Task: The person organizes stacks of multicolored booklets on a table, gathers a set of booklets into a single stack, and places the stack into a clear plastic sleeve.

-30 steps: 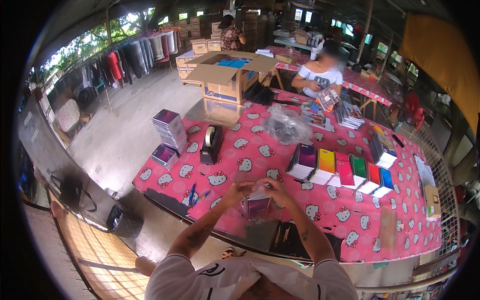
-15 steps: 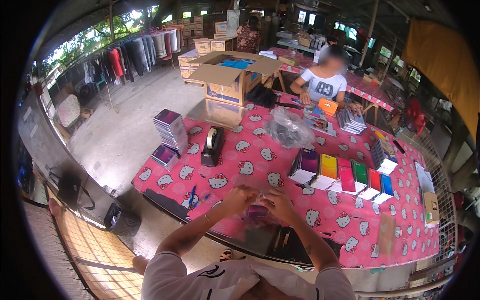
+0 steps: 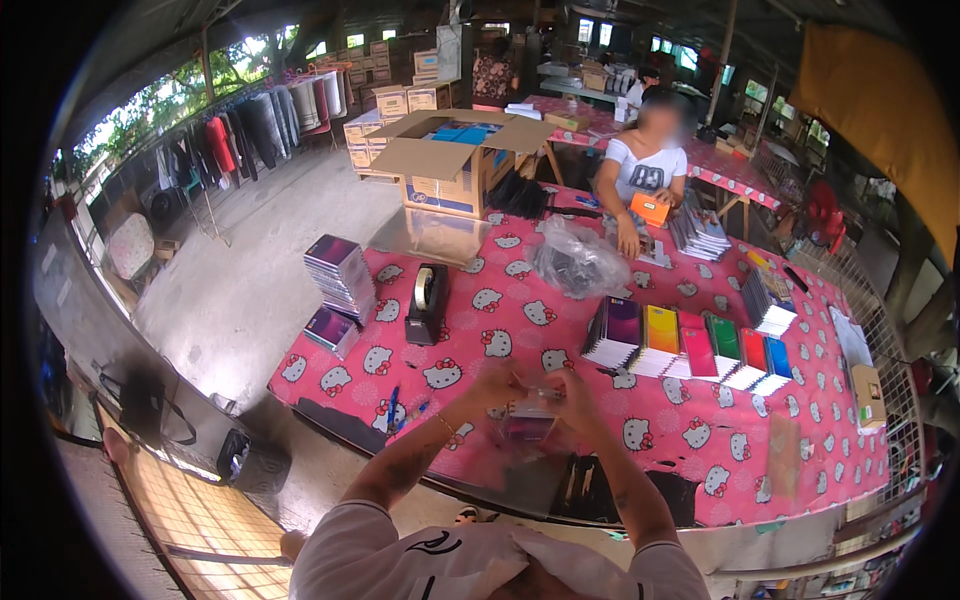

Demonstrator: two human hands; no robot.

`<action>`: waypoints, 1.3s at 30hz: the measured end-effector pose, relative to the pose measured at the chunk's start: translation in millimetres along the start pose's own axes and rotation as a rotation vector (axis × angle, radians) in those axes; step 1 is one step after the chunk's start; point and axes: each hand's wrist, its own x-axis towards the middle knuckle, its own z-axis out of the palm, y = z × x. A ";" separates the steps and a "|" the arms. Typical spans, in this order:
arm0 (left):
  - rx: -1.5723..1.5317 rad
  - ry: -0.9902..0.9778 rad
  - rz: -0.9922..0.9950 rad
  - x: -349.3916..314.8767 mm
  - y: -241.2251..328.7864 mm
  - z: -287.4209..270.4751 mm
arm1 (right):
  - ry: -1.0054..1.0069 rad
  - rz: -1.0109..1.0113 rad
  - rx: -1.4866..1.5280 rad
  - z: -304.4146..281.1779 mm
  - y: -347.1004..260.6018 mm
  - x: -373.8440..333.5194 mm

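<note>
At the near edge of the table both of my hands are closed, side by side, on the top of a clear plastic bag [image 3: 535, 408]. A dark purple notebook [image 3: 530, 430] shows through the plastic beneath my fingers. My left hand [image 3: 494, 388] pinches one side of the bag's mouth, and my right hand [image 3: 572, 398] grips the other side. Motion blurs the fingertips a little. Left of my hands lie blue pens [image 3: 393, 405]. Farther off stands a black tape dispenser [image 3: 427, 305], beside a stack of wrapped purple notebooks [image 3: 338, 272].
Rows of coloured notebooks [image 3: 660, 335] lie to the right on the pink patterned tablecloth [image 3: 630, 475]. Crumpled clear plastic [image 3: 578, 258] is at mid-table. An open cardboard box [image 3: 445, 185] stands at the far left. Across the table, a person [image 3: 645, 165] handles an orange notebook [image 3: 650, 208].
My hands have risen slightly with the bag and turned at its mouth. Opposite, the person's arm has reached forward onto the papers, and the orange notebook has shifted slightly.
</note>
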 end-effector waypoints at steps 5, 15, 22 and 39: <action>0.478 0.647 -0.001 22.0 -97.5 -63.3 | -0.011 0.195 0.274 11.0 23.3 -7.9; -0.655 0.546 -0.580 37.2 -177.3 -157.7 | 0.026 0.165 0.193 7.3 3.3 -12.5; -0.640 0.791 -0.437 -2.7 -197.2 -107.1 | 0.092 0.225 0.223 12.1 8.1 -18.4; -0.205 -1.227 0.047 126.8 -74.9 -12.3 | 0.194 0.158 0.337 36.2 -8.8 -9.4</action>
